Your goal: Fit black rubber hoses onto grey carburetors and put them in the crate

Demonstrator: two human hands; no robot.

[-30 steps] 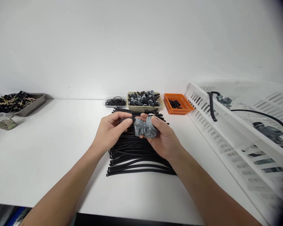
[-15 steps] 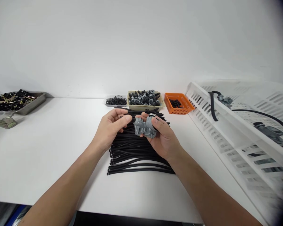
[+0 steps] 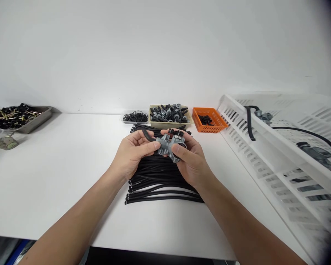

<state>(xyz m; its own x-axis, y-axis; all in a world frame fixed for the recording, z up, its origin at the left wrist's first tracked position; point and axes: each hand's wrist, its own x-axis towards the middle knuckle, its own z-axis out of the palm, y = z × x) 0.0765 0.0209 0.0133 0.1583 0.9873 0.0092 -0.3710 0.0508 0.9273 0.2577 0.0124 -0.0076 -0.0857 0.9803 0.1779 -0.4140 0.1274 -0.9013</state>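
A small grey metal carburetor (image 3: pixel 165 144) is held up over the table in front of me. My right hand (image 3: pixel 190 156) wraps round its right side, the thumb pressed by the round bore. A short curved black rubber hose (image 3: pixel 148 136) sticks out from its left end. The fingers of my left hand (image 3: pixel 135 151) are closed on this hose, and the thumb tip lies where it meets the grey body. Below both hands lies a wide row of black rubber tubes (image 3: pixel 162 173), partly hidden by the hands.
At the back stand a clear tray of black rings (image 3: pixel 135 116), a cream bin of grey-and-black parts (image 3: pixel 169 125) and an orange basket (image 3: pixel 211 129) with black pieces. A white crate (image 3: pixel 253 147) with carburetors fills the right. A metal tray (image 3: pixel 41 119) of fittings is far left.
The carburetor has been turned in my hands, so its round bore and the curved hose now show. My left thumb has moved right, to the hose's joint with the body.
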